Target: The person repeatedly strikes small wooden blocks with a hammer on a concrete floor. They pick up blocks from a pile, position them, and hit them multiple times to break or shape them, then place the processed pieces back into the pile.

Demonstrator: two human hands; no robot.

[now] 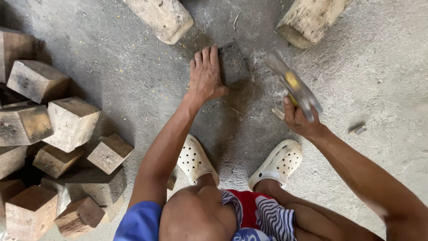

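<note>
Left hand: left hand [206, 76] lies palm down with fingers spread flat, its fingertips and thumb side pressing the left edge of a dark, flat, rectangular wooden piece [232, 63] on the grey concrete floor [379, 67]; clasping nothing.
Right hand: right hand [299, 119] is wrapped tight around the handle of a motion-blurred grey metal blade tool with a yellow patch [292, 85], raised above the floor.
Blade position: up and right of the dark piece, well apart from the flat hand.
Near right grip: small pale wood chip [277, 113] just left of the knuckles.
Below hands: two white perforated clogs [195, 159].
Left of flat hand: heap of rough-cut pale wooden blocks [71, 121], well apart.
Beyond fingertips: two thick weathered log ends [162, 17].
</note>
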